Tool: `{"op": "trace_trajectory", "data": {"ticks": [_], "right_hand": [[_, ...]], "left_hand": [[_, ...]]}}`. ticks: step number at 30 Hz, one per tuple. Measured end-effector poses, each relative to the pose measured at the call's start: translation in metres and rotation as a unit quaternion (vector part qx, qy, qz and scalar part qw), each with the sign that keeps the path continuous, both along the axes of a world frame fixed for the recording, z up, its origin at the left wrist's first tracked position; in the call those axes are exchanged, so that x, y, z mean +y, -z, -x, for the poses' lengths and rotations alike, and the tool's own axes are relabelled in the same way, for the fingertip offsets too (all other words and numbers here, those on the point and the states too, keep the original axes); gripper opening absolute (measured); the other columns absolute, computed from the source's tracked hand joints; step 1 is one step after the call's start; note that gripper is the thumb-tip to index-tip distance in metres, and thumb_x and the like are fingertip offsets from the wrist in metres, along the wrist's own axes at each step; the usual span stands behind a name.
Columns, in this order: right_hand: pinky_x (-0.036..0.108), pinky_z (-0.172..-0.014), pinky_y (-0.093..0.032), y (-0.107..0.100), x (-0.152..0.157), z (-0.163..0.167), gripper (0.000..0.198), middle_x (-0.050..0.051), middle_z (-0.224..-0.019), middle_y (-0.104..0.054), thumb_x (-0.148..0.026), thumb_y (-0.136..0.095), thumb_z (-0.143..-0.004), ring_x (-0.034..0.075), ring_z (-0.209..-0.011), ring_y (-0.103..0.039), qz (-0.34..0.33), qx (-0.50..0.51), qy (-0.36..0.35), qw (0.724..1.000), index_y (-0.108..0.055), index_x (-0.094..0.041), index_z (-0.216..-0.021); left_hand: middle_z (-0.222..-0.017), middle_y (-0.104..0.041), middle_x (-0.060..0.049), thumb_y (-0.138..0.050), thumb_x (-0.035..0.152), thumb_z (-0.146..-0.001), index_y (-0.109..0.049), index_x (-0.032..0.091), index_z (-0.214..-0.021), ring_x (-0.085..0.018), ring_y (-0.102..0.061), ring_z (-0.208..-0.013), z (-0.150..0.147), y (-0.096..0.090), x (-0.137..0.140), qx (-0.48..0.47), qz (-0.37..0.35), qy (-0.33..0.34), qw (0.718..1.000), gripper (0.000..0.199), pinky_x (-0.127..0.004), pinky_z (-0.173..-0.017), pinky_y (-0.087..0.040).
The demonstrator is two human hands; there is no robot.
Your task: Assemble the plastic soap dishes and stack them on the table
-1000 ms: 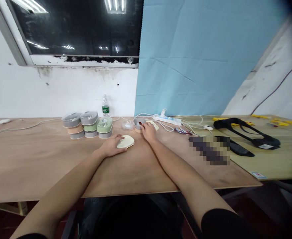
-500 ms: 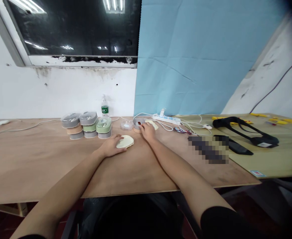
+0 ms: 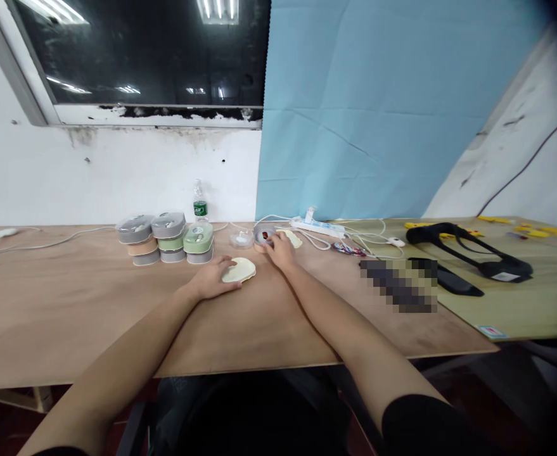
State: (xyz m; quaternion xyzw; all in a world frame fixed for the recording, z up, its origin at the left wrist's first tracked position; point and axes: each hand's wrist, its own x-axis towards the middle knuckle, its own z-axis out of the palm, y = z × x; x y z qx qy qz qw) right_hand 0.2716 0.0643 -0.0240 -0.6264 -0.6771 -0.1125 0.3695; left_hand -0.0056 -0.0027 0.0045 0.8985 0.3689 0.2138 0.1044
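My left hand (image 3: 210,278) lies on the wooden table with its thumb and fingers around the left side of a pale cream, flat round piece (image 3: 241,270). Farther forward, my right hand (image 3: 282,251) has curled fingers at the near right rim of a small round tub (image 3: 260,239). A small dark red bit (image 3: 265,234) shows by these fingertips; whether it is pinched or lies in the tub is unclear. Left of that tub stands a clear shallow container (image 3: 241,239) with something white inside. Beyond my right hand lies another cream-coloured flat piece (image 3: 292,239), partly covered.
Stacked lidded boxes (image 3: 164,237) in grey, green and peach stand at the back left, a green-labelled bottle (image 3: 199,201) behind them. A white power strip (image 3: 319,227) and cables lie at the back. On the right are a black frame-like strap (image 3: 473,253) and yellow parts (image 3: 537,232).
My right hand has shifted slightly left and towards me at the tub, and its fingers cover more of the near rim. My left hand and the cream round piece stay put.
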Motion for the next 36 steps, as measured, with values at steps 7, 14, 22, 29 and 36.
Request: {"op": "trace_trajectory", "data": {"ticks": [7, 14, 22, 29, 36], "right_hand": [[0.038, -0.097, -0.041, 0.002, 0.004, -0.002, 0.034, 0.012, -0.129, -0.05, -0.036, -0.052, -0.087, 0.026, -0.114, -0.05, -0.003, 0.004, -0.014, 1.0, -0.062, -0.019, -0.115], [0.043, -0.105, -0.033, -0.02, -0.019, 0.015, 0.044, 0.014, -0.13, -0.051, -0.032, -0.047, -0.089, 0.027, -0.123, -0.043, -0.128, -0.07, -0.127, 0.981, -0.05, -0.013, -0.129], [0.041, -0.09, -0.043, -0.022, -0.029, 0.048, 0.036, 0.014, -0.111, -0.062, -0.04, -0.041, -0.094, 0.025, -0.104, -0.055, -0.12, -0.132, -0.28, 0.943, -0.055, -0.017, -0.117], [0.03, -0.07, -0.041, -0.021, -0.013, -0.003, 0.038, 0.006, -0.087, -0.061, -0.048, -0.037, -0.092, 0.019, -0.076, -0.054, -0.184, 0.204, 0.018, 0.961, -0.053, -0.017, -0.105], [0.032, -0.074, -0.043, -0.006, 0.004, -0.07, 0.032, 0.008, -0.083, -0.066, -0.043, -0.054, -0.078, 0.022, -0.076, -0.057, -0.094, 0.34, 0.173, 0.92, -0.062, -0.015, -0.09]], "left_hand": [[-0.131, -0.05, -0.012, -0.052, 0.062, -0.079, -0.053, 0.02, -0.126, -0.028, -0.053, -0.114, 0.0, -0.001, 0.0, -0.058, 0.009, -0.004, 0.998, 0.063, -0.04, -0.097, -0.043], [-0.107, -0.065, -0.008, -0.039, 0.056, -0.089, -0.061, 0.016, -0.106, -0.023, -0.058, -0.1, -0.002, -0.004, 0.009, -0.255, 0.072, -0.057, 0.963, 0.049, -0.037, -0.091, -0.044], [-0.104, -0.065, -0.008, -0.042, 0.055, -0.087, -0.061, 0.015, -0.111, -0.021, -0.061, -0.087, 0.004, -0.002, 0.012, -0.31, 0.096, -0.018, 0.946, 0.05, -0.034, -0.074, -0.05], [-0.124, -0.054, -0.013, -0.053, 0.046, -0.086, -0.057, 0.018, -0.116, -0.021, -0.06, -0.094, 0.024, -0.01, 0.023, -0.302, -0.162, -0.153, 0.927, 0.041, -0.035, -0.081, -0.05], [-0.141, -0.043, -0.011, -0.052, 0.046, -0.085, -0.047, 0.021, -0.132, -0.028, -0.054, -0.116, 0.052, -0.013, 0.036, -0.161, -0.179, -0.291, 0.926, 0.054, -0.038, -0.085, -0.05]]}}
